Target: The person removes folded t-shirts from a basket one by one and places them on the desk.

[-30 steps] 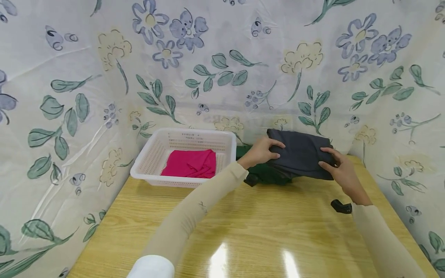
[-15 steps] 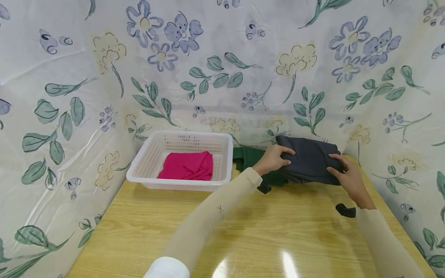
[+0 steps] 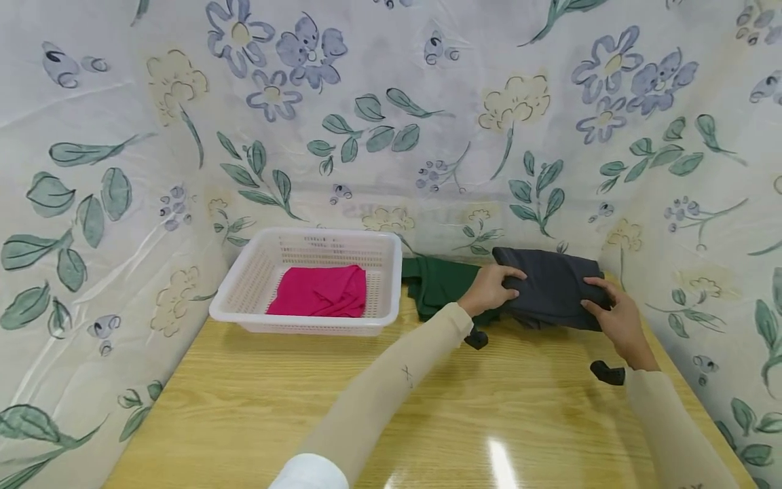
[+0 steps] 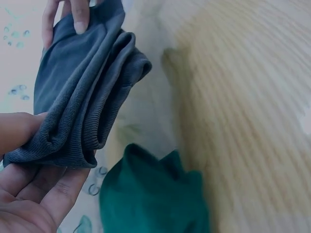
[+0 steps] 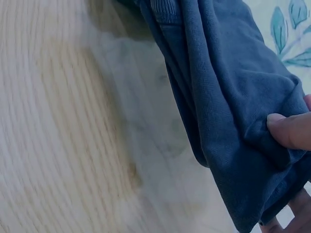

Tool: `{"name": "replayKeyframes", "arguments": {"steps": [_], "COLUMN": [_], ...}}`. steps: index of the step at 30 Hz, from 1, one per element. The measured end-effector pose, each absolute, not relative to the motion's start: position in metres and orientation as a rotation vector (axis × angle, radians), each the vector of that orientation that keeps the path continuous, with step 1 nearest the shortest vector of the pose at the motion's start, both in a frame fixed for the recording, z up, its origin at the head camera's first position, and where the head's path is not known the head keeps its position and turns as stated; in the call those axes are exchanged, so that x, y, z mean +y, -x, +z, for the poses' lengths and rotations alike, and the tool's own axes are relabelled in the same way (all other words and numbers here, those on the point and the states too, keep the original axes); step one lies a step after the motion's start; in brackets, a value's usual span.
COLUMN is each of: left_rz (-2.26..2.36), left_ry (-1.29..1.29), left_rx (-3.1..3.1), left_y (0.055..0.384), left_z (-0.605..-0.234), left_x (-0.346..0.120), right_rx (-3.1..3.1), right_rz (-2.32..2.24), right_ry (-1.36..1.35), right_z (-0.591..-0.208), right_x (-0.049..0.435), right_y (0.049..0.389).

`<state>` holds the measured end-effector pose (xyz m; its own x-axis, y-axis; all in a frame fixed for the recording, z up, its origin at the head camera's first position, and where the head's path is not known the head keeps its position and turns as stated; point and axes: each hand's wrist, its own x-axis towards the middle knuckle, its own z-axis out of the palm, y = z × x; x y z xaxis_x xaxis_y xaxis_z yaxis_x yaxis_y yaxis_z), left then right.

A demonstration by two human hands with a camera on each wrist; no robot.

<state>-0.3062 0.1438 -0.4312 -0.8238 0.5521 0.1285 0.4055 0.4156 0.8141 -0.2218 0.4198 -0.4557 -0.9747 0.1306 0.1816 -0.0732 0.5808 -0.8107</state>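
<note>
Navy garment (image 3: 552,288): shifted right since a second ago, baring more green cloth (image 3: 449,278); now a folded bundle at the table's (image 3: 244,407) far right.
Left hand (image 3: 491,290): grips the bundle's left end, thumb over, fingers under.
Right hand (image 3: 618,316): pinches the right end between thumb and fingers.
White plastic basket (image 3: 305,326): stands far left, crimson cloth (image 3: 318,292) folded inside; that piece appears finished.
Folding: looks mostly done on the navy garment, though it is not yet set down.
Green cloth's turn: seemingly outstanding; it lies outside the basket, partly hidden behind the left hand and bundle, its folds unclear.
Bundle's lower edge: contact with the table cannot be told.
Right-wrist view: crops the right hand.
</note>
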Motion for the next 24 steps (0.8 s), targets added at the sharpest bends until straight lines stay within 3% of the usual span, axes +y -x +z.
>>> {"name": "replayKeyframes", "arguments": {"steps": [10,24], "left_rz": [1.452,1.442], "left_ry": [-0.834,-0.618], "left_rx": [2.468,2.353], "left_y": [0.308,0.317], "left_z": [-0.452,-0.473], "left_x": [0.162,0.178], "right_rx": [-2.532,-2.582], "right_rz": [1.4,1.355], "right_ry": [0.193,0.364], "right_z": [-0.469,-0.485], "right_x": [0.428,0.43], "right_y": [0.231,0.245]}}
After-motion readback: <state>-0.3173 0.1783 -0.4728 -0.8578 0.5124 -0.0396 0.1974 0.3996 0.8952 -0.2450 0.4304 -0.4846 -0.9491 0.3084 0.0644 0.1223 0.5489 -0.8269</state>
